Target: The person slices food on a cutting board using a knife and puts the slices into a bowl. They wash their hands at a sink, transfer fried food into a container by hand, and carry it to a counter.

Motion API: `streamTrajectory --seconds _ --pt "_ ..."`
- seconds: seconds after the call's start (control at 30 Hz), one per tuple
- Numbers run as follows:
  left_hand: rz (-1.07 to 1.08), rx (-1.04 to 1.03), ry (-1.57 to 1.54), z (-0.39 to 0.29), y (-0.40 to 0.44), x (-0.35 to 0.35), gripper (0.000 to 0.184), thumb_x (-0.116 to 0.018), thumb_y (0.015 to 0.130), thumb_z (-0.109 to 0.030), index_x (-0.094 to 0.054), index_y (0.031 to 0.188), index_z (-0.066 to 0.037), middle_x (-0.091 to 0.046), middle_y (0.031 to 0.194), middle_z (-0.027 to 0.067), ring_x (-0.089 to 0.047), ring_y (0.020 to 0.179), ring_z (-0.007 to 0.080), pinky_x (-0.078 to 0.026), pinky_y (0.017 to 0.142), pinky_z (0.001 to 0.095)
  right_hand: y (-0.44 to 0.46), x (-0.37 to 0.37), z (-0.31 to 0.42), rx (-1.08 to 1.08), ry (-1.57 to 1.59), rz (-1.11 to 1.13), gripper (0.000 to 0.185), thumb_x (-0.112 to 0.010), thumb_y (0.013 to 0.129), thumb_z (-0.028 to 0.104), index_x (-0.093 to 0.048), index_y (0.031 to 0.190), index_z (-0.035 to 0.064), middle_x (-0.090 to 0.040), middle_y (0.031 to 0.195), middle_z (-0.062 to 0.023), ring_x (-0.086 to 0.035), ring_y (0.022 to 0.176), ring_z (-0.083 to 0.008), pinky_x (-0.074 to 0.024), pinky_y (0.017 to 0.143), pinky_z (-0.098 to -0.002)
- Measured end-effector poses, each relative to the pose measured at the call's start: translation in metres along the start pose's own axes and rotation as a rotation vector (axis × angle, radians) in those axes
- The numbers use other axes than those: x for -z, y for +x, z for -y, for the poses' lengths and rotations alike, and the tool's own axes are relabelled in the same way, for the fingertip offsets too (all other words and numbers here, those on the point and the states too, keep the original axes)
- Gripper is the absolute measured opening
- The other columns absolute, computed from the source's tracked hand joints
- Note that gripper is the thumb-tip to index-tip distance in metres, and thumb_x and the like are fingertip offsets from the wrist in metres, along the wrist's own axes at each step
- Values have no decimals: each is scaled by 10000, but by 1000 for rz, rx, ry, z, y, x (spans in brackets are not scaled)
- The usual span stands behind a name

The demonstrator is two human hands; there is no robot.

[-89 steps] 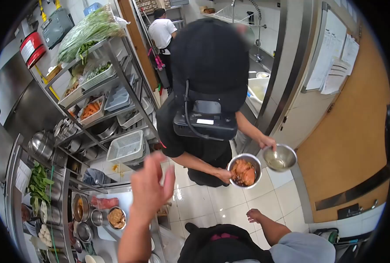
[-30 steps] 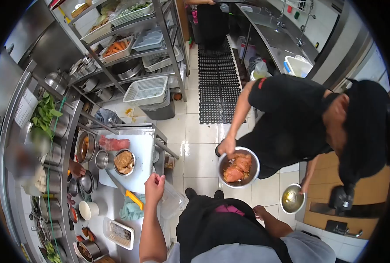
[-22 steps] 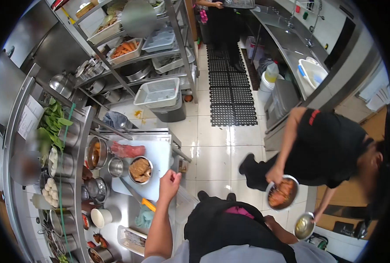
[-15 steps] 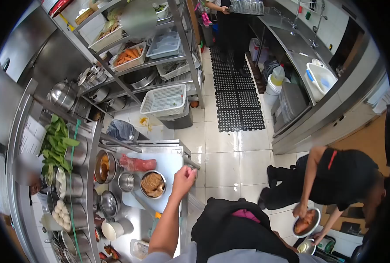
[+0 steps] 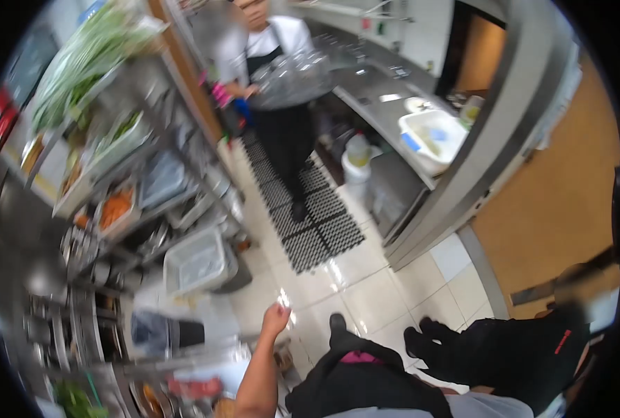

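Observation:
My left hand [image 5: 276,319] is raised in front of me over the tiled floor, its fingers curled in; whether anything is inside them is too blurred to tell. Right of the work table's edge, it touches nothing visible. On that table, at the lower left, lie a piece of red meat [image 5: 196,387] and part of a bowl with pale meat [image 5: 224,407]. My right hand is hidden beyond my black apron [image 5: 366,380]. At the lower right a co-worker in black [image 5: 519,355] stands bent close beside me.
Ahead, a person in a white shirt [image 5: 297,36] carries a tray of clear glasses [image 5: 292,80] above a black floor mat [image 5: 310,209]. Shelving with carrots [image 5: 117,207] and a white basket [image 5: 197,261] stand left. The sink counter holds a white tub [image 5: 432,138]; a brown door [image 5: 554,209] is right.
The view has swung up and right, so the table has slid toward the lower left. The person with the glasses has come nearer. The co-worker's bowls are out of sight.

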State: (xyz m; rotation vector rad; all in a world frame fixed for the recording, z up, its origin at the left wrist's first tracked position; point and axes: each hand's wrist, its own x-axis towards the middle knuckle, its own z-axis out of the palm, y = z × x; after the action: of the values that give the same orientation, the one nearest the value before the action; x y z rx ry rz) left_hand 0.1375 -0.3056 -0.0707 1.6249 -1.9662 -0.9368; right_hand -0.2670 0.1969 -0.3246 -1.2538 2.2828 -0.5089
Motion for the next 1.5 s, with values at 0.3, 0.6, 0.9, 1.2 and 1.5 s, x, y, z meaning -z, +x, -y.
streamTrajectory --seconds 0.3,0.6,0.9,1.2,1.5 --pt "169 656 -161 126 19 28 304 -739 879 -310 -595 747 -77 -647 643 76 -592 495 168 -492 452 332 318 118 218 -716 598 427 176 -628 914 173 -666 1072 104 -662 995 -85 -676 874 -281 -593 764 -496" --pt "162 783 -140 156 85 67 278 -717 850 -305 -617 800 -50 -654 629 71 -625 518 192 -548 523 349 445 137 338 -577 646 391 194 -682 851 159 -635 1036 124 -654 940 -49 -672 813 -222 -594 682 -426" --pt "262 763 -217 227 232 110 292 -716 884 -297 -656 783 -29 -675 707 89 -642 598 201 -551 514 363 363 103 292 -713 436 592 301 -455 1059 249 -664 1196 82 -672 1084 -123 -676 923 -333 -579 801 -535" --pt "281 82 155 224 472 114 353 -713 822 -369 -667 741 -29 -695 738 198 -688 718 369 -550 730 478 228 77 382 -827 505 422 287 -488 1060 223 -626 1273 89 -668 1114 -124 -678 950 -333 -561 840 -562" --pt "490 -418 1 -66 655 61 350 -743 882 -348 -661 811 -16 -691 794 193 -667 749 353 -526 723 438 167 -68 429 -415 108 490 372 -574 987 355 -698 1172 58 -695 1067 -188 -694 920 -275 -562 777 -460"
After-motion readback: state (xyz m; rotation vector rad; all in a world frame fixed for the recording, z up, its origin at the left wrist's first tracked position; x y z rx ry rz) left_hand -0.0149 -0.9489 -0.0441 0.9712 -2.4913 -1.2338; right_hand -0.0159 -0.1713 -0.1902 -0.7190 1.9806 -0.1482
